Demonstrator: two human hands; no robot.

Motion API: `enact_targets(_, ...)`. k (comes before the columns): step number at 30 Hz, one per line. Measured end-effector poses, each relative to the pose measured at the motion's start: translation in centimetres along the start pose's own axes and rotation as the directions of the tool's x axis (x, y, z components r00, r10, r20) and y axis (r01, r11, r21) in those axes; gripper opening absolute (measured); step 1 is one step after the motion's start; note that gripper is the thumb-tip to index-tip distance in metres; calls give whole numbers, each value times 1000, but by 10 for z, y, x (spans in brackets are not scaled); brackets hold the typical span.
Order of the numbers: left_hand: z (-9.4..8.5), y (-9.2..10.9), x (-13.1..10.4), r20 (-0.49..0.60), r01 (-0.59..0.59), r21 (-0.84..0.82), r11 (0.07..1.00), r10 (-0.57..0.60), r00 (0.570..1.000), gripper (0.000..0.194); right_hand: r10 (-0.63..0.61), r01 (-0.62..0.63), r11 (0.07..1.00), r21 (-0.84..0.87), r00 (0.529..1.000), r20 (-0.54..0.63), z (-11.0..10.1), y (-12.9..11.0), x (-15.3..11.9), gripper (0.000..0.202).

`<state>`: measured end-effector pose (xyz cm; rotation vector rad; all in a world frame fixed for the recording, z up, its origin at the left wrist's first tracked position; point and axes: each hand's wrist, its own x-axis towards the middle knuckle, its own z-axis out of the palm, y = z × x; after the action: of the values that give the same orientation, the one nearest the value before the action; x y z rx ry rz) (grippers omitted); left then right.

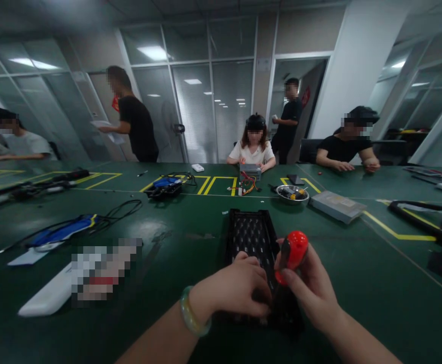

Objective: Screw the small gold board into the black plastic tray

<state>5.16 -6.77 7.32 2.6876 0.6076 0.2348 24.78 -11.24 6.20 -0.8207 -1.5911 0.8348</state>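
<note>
A long black plastic housing (251,230) with an open top and rows of small light marks inside lies in front of me. My right hand (315,283) is wrapped round the red and black handle of a screwdriver (295,250), held over the housing's right side. The screwdriver's shaft is lost against the dark plastic. My left hand (239,288), with a bangle (194,311) on the wrist, reaches over the near part of the housing. Its fingers are curled down and together close to the screwdriver; whatever they may pinch is hidden.
Ahead stand a metal bowl (292,194) of small parts, a grey metal box (337,206) and a unit with coloured wires (249,174). To the left lie a white object (54,288) and a blue item with cables (63,232). Several people are across the green table (175,303).
</note>
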Motion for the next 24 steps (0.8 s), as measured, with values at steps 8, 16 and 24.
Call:
enact_targets(8, 10, -5, -2, -71, 17, -23, 1000, -19, 997, 22, -63, 62, 998, -29, 997, -34, 1, 4, 1, 37)
enact_targets(16, 8, -3, -4, -56, 22, -12, 1000, -23, 998, 23, -16, 15, 999, 29, 999, 29, 0, -1, 0, 28)
enact_targets(24, 9, -4, -2, -74, -5, -25, 1000, 3, 997, 23, 43, -43, 999, -18, 999, -6, 1, 0, 3, 42)
